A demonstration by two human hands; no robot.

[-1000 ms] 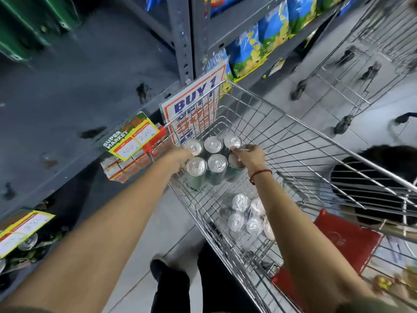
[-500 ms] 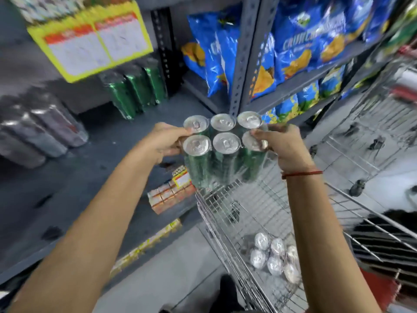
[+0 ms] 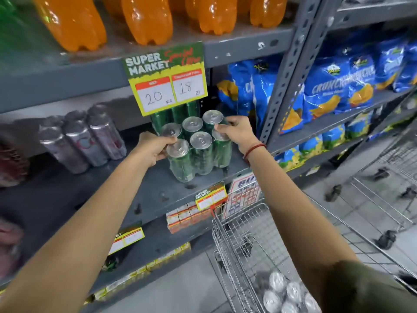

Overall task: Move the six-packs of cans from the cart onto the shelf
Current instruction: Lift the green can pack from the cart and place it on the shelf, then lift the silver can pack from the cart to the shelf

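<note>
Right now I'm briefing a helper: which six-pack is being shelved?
On the grey shelf under the yellow price sign, between silver cans and blue chip bags. It's the green six-pack, gripped by both hands.

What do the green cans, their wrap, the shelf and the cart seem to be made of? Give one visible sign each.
Green cans: metal, likely aluminium, with shiny silver lids and pull tabs.
Wrap: clear glossy plastic film, seen in its creases and glare.
Shelf: painted grey steel, matt and scuffed, with punched uprights.
Cart: bright metal wire, probably plated, in an open grid.
</note>
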